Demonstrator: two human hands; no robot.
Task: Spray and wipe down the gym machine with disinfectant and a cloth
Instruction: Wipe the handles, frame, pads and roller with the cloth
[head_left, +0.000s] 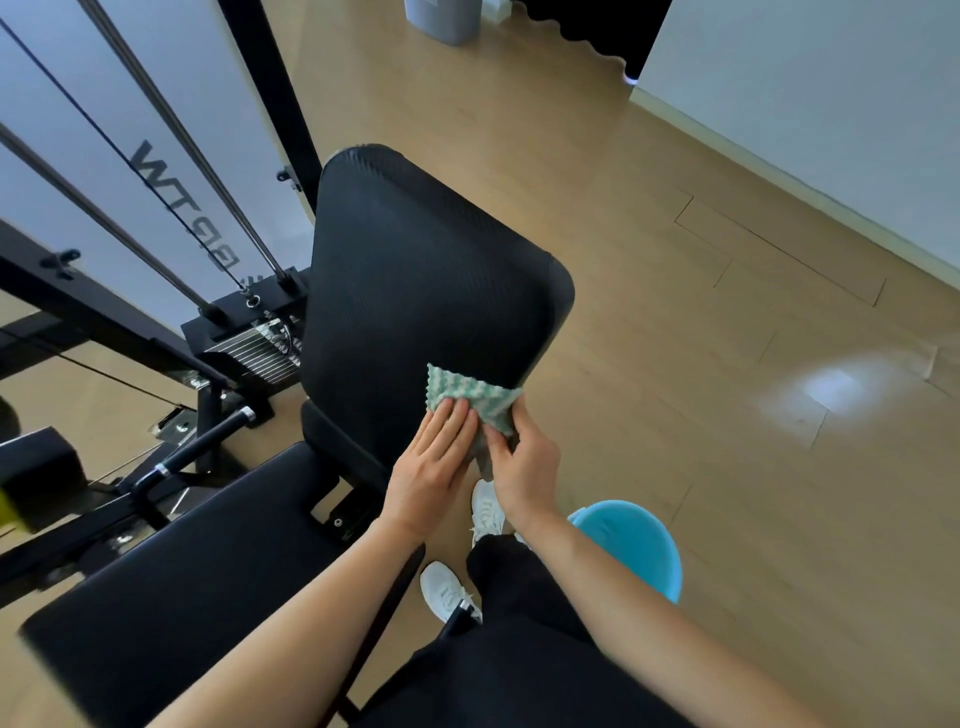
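Note:
A green-and-white patterned cloth (470, 393) lies against the lower right corner of the black padded backrest (415, 270) of the gym machine. My left hand (431, 462) presses flat on the cloth's lower left part, fingers straight. My right hand (519, 462) grips the cloth's right edge where it wraps around the side of the backrest. The black seat pad (171, 577) stretches toward the lower left. No spray bottle is in view.
A light blue bucket (631, 545) stands on the wooden floor by my right forearm. My white shoes (485, 506) are below the hands. The weight stack (254, 353), cables and black frame stand at left. A grey bin (441, 18) stands far back.

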